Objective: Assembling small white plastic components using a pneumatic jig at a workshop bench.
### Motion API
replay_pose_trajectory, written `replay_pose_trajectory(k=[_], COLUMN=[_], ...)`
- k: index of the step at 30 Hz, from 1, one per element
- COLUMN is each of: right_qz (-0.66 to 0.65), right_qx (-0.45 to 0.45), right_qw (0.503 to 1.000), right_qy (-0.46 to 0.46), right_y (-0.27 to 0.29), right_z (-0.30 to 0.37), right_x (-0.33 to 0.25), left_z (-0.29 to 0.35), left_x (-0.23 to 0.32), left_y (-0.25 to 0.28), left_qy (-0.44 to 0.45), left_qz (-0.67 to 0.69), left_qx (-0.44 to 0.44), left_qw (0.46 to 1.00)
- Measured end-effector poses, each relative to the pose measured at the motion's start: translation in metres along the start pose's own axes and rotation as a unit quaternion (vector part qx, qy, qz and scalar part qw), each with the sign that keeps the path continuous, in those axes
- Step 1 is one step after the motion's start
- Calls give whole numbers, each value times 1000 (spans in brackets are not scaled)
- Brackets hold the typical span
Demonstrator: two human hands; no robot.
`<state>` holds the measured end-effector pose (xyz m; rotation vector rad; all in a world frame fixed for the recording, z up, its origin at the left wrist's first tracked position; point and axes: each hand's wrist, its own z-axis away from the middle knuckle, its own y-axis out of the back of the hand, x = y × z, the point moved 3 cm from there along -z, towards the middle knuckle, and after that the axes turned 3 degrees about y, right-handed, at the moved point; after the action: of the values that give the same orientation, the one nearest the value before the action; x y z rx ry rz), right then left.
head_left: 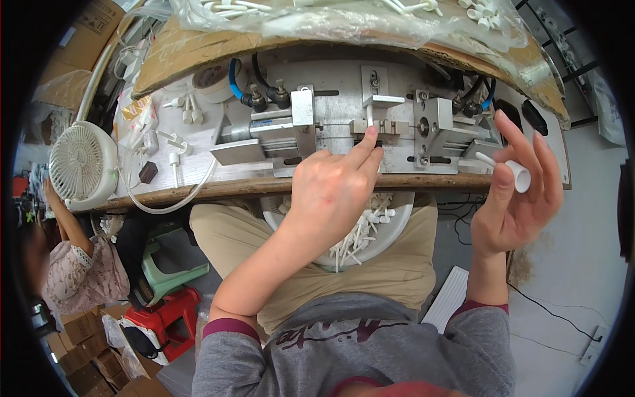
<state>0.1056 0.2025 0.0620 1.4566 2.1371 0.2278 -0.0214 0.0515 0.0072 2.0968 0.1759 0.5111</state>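
The left hand (331, 188) reaches to the grey metal pneumatic fixture (344, 126) on the wooden-edged workbench (218, 188) — index and middle fingertips pressing a small white plastic piece (370, 119) seated in the fixture's middle block, nothing clasped in the palm. The right hand (519, 192) hovers near the bench's right end, thumb and fingers pinching a short white plastic tube with a thin stem (516, 172). On the lap, nearer than the bench edge, sits a round white bowl (387, 241) of similar white stemmed parts. A small white fan (79, 165) stands far left.
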Motion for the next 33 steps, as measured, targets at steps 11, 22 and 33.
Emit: replay_pose_trajectory(k=[11, 22, 33], right_qz=[47, 407, 164], right_qx=[-167, -253, -314], right_qw=[960, 858, 924], right_qy=[218, -185, -142], right_y=[-36, -72, -121], right_z=[-13, -169, -160], right_x=[-26, 107, 129], left_z=[-2, 9, 4], left_x=[11, 7, 1], left_y=[39, 22, -4], left_qy=[151, -23, 6], left_qz=[600, 46, 12], left_qx=[-37, 95, 6], left_qw=[785, 994, 1000])
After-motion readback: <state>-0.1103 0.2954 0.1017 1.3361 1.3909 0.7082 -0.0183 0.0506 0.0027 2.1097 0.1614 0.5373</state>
